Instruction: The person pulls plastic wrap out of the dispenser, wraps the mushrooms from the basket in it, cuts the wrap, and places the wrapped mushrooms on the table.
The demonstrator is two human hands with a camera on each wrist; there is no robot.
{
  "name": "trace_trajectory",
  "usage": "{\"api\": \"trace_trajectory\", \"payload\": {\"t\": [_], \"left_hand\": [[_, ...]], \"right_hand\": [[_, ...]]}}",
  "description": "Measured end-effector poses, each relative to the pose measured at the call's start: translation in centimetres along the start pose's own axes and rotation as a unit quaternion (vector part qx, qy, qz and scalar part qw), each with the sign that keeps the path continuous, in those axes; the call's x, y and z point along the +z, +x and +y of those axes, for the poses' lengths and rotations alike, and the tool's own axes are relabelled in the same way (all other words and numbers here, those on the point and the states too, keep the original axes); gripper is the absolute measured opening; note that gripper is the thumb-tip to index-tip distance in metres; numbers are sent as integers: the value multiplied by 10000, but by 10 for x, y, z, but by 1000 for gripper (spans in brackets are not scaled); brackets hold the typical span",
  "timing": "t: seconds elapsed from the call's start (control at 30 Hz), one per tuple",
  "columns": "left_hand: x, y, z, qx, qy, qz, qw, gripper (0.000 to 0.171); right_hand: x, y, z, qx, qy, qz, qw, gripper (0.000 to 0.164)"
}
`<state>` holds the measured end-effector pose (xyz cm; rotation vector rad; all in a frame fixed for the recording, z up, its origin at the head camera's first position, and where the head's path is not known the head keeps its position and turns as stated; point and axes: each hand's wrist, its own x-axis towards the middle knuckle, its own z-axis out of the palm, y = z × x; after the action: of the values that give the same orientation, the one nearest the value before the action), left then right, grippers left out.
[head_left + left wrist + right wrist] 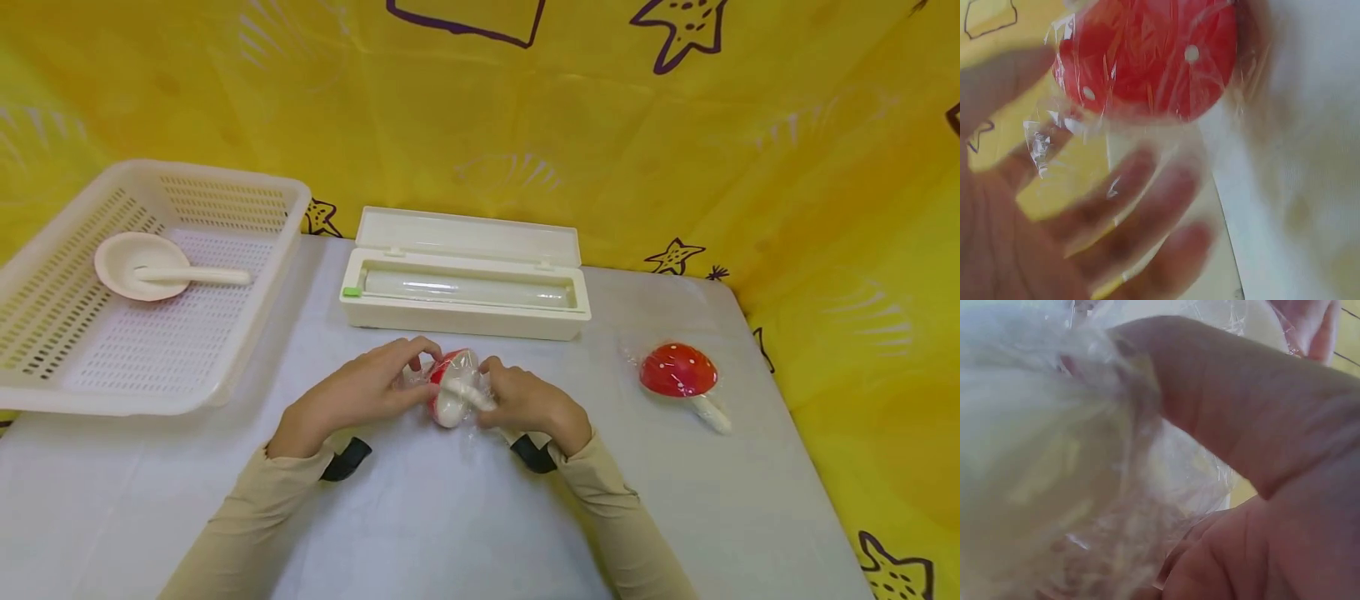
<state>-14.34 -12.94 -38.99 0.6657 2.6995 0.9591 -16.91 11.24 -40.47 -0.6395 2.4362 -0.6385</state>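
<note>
A toy mushroom (452,408) with a red, white-dotted cap and white stem is wrapped in clear plastic film (1041,147), its underside facing up in the head view. My left hand (360,387) holds the cap from the left, thumb and forefinger at its edge. In the left wrist view the red cap (1154,56) shows through creased film, the other fingers spread below. From the right, my right hand (528,400) pinches the film by the stem end. Bunched film (1110,506) lies against the right thumb (1210,387) in the right wrist view.
Behind the hands, a white film box (465,315) stands with its lid raised and a roll inside. Another wrapped mushroom (678,371) lies at the right. At the left, a white plastic basket (255,333) contains an upturned mushroom (142,250). A yellow patterned cloth (450,125) hangs behind.
</note>
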Motion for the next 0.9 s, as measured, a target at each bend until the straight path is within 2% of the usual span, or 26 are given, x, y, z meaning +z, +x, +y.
{"api": "trace_trajectory", "payload": {"t": [0.1, 0.2, 0.33, 0.43, 0.63, 0.77, 0.83, 0.9], "left_hand": [[4, 1, 4, -54, 253, 504, 9984, 27], [8, 4, 6, 84, 254, 945, 9952, 18], [9, 6, 8, 401, 97, 1143, 9926, 6], [6, 6, 8, 641, -171, 987, 9929, 4], [-7, -1, 3, 989, -794, 227, 9917, 5], [-8, -1, -3, 763, -1044, -396, 9908, 12], [-5, 2, -5, 533, -1155, -516, 9905, 17], [0, 4, -7, 323, -1178, -480, 9913, 22]], "right_hand": [[0, 0, 1, -60, -11, 60, 10000, 61], [1, 0, 1, -24, -44, 92, 9999, 59], [1, 0, 1, 33, -56, 83, 9999, 57], [0, -1, 1, 24, -18, 56, 10000, 56], [-2, -1, 1, 70, 23, -47, 10000, 56], [-2, -1, 2, 136, 131, -47, 9998, 57], [-1, 0, 2, 173, 188, -8, 9997, 59], [0, 1, 2, 192, 235, 30, 9995, 61]]}}
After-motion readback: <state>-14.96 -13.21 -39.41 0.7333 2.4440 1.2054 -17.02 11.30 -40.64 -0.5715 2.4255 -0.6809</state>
